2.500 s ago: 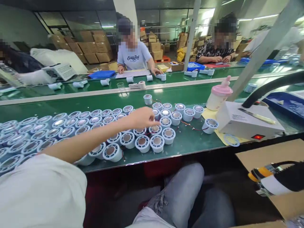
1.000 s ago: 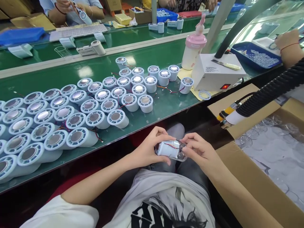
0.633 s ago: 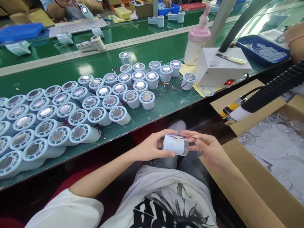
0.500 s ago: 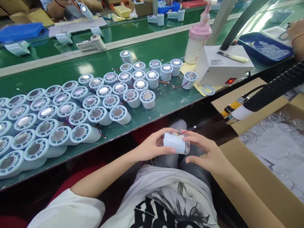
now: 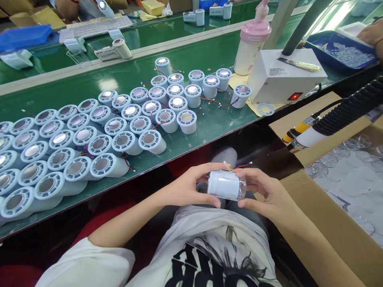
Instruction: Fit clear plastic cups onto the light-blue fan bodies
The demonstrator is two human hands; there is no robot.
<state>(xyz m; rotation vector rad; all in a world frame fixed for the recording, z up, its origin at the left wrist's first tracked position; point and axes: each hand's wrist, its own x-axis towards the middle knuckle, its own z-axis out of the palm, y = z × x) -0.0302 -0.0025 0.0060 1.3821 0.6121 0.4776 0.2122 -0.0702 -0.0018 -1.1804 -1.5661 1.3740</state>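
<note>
Head view shows the left hand (image 5: 191, 187) and right hand (image 5: 266, 195) clamped together on a white cylinder (image 5: 225, 185) over the lap, below the bench (image 5: 215, 123), and I reckon its loose wires (image 5: 237, 166) could snag on a finger.

Green bench (image 5: 209, 131), long, glossy, running left to right. A pale rail (image 5: 89, 65) parts it from a second green lane (image 5: 149, 34) behind.

On the near lane: a big cluster of white cylinders (image 5: 98, 131), packed rim to rim, most upright with metal discs facing up, the front ones tipped toward the edge. Thin red wires (image 5: 211, 100) trail between some. Right of them a lone cylinder (image 5: 241, 95), a loose ring (image 5: 263, 109) on yellow paper (image 5: 236, 81), a white box (image 5: 284, 81) with a red switch, a pink-capped bottle (image 5: 251, 46). Far right, a blue tray (image 5: 341, 54).

On the rear lane: a keyboard (image 5: 95, 28), a blue sheet (image 5: 25, 34), small white units (image 5: 197, 16).
</note>
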